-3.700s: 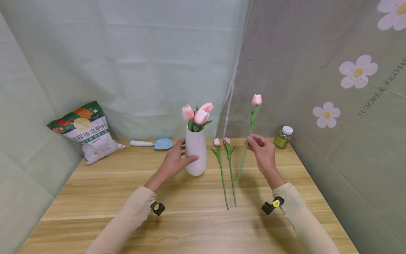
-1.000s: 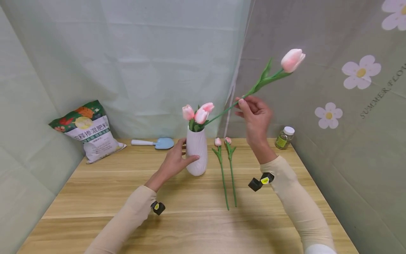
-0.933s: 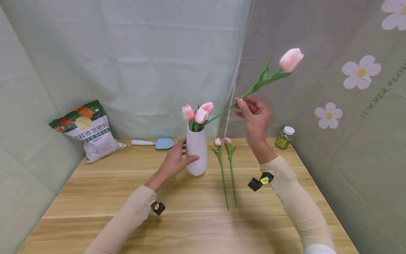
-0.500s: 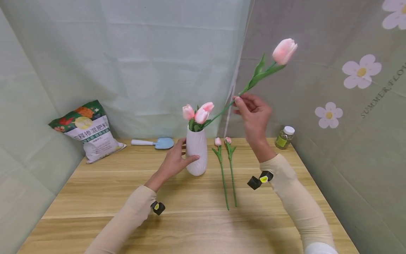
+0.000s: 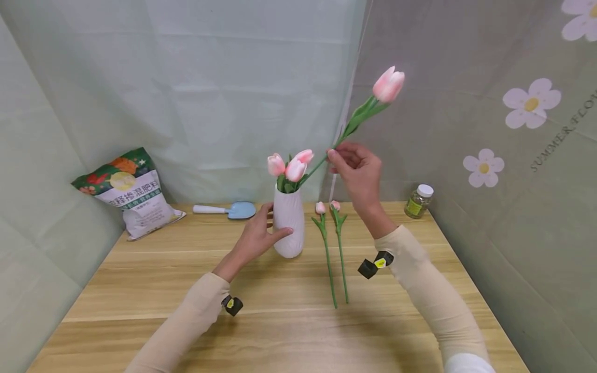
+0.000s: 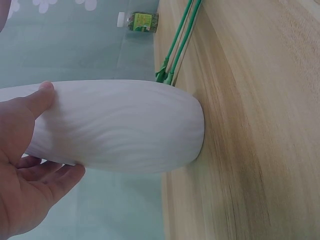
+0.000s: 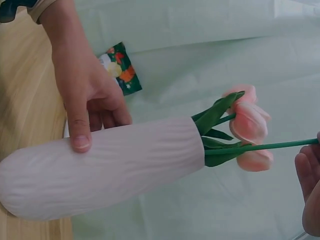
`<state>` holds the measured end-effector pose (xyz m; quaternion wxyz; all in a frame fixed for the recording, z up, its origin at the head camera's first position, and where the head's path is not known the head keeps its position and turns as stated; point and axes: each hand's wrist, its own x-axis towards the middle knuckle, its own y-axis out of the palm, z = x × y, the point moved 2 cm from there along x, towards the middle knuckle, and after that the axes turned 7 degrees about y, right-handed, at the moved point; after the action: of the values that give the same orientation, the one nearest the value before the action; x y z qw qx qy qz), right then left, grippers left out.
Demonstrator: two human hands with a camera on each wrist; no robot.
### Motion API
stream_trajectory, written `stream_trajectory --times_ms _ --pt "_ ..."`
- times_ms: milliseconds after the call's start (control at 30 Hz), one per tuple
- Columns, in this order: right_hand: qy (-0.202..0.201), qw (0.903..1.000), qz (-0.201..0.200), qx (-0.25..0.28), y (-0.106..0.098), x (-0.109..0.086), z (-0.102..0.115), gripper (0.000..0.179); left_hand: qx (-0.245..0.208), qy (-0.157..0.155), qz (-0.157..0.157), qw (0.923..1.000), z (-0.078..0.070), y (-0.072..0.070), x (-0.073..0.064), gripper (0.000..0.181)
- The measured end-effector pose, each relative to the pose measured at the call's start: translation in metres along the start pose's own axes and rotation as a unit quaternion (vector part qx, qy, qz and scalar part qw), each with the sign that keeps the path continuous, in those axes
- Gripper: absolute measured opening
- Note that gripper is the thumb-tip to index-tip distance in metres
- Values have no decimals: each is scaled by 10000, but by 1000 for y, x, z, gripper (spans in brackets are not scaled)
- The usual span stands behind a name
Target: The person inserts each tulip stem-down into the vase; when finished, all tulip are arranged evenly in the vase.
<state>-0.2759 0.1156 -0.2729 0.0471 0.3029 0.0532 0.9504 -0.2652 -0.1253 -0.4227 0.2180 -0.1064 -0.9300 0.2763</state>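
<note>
A white ribbed vase [image 5: 288, 223] stands upright on the table with several pink tulips [image 5: 296, 169] in its mouth. My left hand [image 5: 254, 235] holds the vase from the left, thumb across the front and fingers round the back; the left wrist view shows the thumb and fingers on opposite sides of it. Between thumb and fingertips my right hand [image 5: 359, 171] pinches the stem of another tulip [image 5: 388, 85]. That tulip slants up to the right, and its lower stem enters the vase mouth in the right wrist view [image 7: 280, 145]. Two tulips [image 5: 332, 248] lie side by side right of the vase.
A fertilizer bag [image 5: 135, 194] leans at the back left. Beside it lies a small trowel [image 5: 233, 210] with a light blue blade and white handle. At the back right is a white-capped jar [image 5: 418, 202]. Fabric walls enclose the wooden table [image 5: 186, 331].
My right hand first lifted the tulip from beside the vase and brought its stem to the vase mouth. Since then it has shifted left, and the tulip is more upright. The left hand stays put.
</note>
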Motion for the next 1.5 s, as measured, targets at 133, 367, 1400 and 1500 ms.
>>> stream_trajectory --times_ms 133,367,1400,1500 --pt "97 9999 11 59 2 -4 -5 17 57 56 -18 10000 -1 0 1 86" --pt "100 9999 71 -107 6 -13 -15 19 46 69 -41 10000 -1 0 1 85" --pt "257 9918 230 -1228 27 -40 -31 14 -33 48 -35 10000 1 0 1 84" --pt "291 9911 201 -1287 26 -40 -41 16 3 32 -35 10000 1 0 1 84"
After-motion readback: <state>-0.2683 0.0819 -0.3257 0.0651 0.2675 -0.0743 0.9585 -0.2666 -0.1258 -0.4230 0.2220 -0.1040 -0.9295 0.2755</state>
